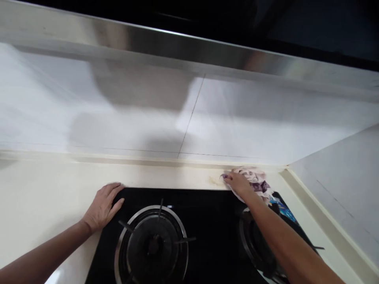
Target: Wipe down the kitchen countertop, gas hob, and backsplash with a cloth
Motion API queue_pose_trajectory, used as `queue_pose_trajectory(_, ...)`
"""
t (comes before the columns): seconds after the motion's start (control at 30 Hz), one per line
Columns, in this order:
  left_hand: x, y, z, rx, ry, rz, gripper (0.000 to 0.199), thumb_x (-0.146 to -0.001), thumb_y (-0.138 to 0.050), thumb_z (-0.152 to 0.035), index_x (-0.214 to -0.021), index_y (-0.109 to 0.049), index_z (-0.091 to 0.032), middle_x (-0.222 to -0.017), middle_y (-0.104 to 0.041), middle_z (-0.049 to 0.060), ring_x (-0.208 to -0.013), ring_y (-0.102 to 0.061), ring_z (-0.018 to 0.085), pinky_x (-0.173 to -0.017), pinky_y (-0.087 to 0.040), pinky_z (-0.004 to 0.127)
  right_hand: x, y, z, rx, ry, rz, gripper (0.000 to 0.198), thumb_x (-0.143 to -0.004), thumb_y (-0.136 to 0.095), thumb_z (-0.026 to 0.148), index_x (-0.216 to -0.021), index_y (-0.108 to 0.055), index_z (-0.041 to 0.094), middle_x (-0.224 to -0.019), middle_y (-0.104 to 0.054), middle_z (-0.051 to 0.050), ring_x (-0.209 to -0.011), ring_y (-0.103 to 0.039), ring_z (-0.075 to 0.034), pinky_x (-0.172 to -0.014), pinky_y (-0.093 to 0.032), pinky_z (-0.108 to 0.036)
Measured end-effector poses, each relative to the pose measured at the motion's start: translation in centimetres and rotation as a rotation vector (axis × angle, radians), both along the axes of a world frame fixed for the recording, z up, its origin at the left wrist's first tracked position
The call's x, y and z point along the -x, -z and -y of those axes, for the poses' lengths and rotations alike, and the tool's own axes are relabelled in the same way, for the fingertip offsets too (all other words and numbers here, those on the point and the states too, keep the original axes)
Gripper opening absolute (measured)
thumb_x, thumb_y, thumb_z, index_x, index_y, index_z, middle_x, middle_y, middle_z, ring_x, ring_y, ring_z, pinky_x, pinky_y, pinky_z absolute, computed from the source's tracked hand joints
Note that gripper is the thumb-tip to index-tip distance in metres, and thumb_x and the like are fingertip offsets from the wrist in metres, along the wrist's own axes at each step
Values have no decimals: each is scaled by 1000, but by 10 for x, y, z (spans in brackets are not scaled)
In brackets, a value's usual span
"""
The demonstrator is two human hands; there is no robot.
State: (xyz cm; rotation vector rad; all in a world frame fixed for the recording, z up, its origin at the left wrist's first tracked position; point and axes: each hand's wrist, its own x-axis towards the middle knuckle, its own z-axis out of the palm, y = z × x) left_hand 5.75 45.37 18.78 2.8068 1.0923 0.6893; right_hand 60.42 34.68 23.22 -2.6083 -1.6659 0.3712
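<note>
— Two hands are in view. Where is each one?

— The left hand [102, 207] lies flat, fingers spread open, holding nothing. It rests on the cream countertop [44, 193], and its fingertips touch the back left corner of the black gas hob [213, 221].

— And the other one?

— The right hand [238, 183] presses down on a crumpled cloth [254, 179], white with purple marks. The fingers are closed over the cloth and grip it.

— Where is the cloth exactly?

— It is on the narrow strip of countertop behind the hob, near the back right corner, just beside a yellowish stain [213, 180]. Part of it hangs over the hob edge.

— What else is near?

— The left burner [154, 242] is between the two arms. The right burner [257, 244] is partly hidden under the right forearm. Behind stands the white tiled wall [237, 118].
</note>
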Motion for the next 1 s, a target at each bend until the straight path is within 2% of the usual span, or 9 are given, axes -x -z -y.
queue_pose_trajectory(0.13, -1, 0, 1, 22, -4, 6, 43, -97, -47, -42, -134, -52, -20, -132, -58, 13, -125, -53, 30, -107, -43, 49, 13, 8, -5, 1, -70, -20, 14, -88, -60, 28, -77, -65, 22, -79, -68, 0, -75, -60, -15, -71, -38, -25)
queue_pose_trajectory(0.27, -2, -3, 3, 35, -17, 21, 43, -97, -47, -44, -133, -53, -21, -131, -59, 13, -125, -54, 30, -107, -44, 49, 16, 13, -10, -32, -14, 33, 15, -90, -54, 25, -82, -66, 20, -82, -68, -4, -78, -60, -18, -71, -38, -28)
queue_pose_trajectory(0.4, -3, -4, 4, 56, -19, 21, 43, -97, -46, -45, -132, -54, -21, -130, -60, 12, -124, -55, 30, -106, -44, 50, 13, 15, -9, -42, -81, 16, 16, -91, -55, 30, -82, -66, 22, -81, -68, -1, -80, -60, -17, -74, -39, -26)
queue_pose_trajectory(0.57, -3, -4, 3, 63, -25, 27, 43, -97, -47, -45, -132, -55, -22, -131, -60, 12, -124, -55, 30, -105, -45, 50, 24, 19, -13, -53, -26, 83, 21, -94, -48, 24, -83, -65, 20, -83, -67, -6, -81, -60, -19, -74, -39, -28)
queue_pose_trajectory(0.67, -3, -4, 3, 46, -16, 12, 43, -97, -47, -44, -132, -55, -20, -131, -60, 13, -124, -54, 30, -105, -44, 50, 33, 18, -13, -43, -103, 58, 19, -94, -53, 30, -84, -67, 22, -84, -67, -2, -82, -60, -16, -77, -40, -26)
queue_pose_trajectory(0.73, -3, -4, 3, 30, -17, 6, 43, -97, -48, -43, -132, -54, -19, -130, -60, 14, -124, -54, 31, -104, -44, 50, 33, 11, -14, -56, -111, 75, 19, -94, -55, 34, -88, -69, 22, -91, -67, -4, -89, -60, -18, -82, -40, -29)
queue_pose_trajectory(0.87, -3, -6, 5, 29, -11, 11, 42, -98, -47, -41, -132, -54, -19, -131, -59, 13, -124, -54, 29, -105, -44, 48, 27, -5, -19, -127, -25, 159, 27, -90, -61, 34, -111, -68, 18, -118, -60, -17, -109, -55, -31, -89, -38, -40)
queue_pose_trajectory(0.93, -4, -7, 6, 48, -13, 12, 42, -98, -47, -41, -133, -53, -19, -131, -59, 13, -124, -53, 29, -104, -44, 48, 32, -4, -23, -131, -33, 131, 25, -91, -59, 30, -112, -66, 18, -115, -61, -17, -105, -57, -28, -86, -39, -37)
queue_pose_trajectory(1.0, -5, -7, 7, 71, -21, 17, 42, -97, -47, -42, -132, -54, -20, -130, -59, 13, -124, -53, 29, -104, -44, 49, 46, 2, -26, -112, -65, 76, 19, -93, -52, 23, -104, -68, 19, -104, -65, -13, -94, -60, -23, -80, -40, -32)
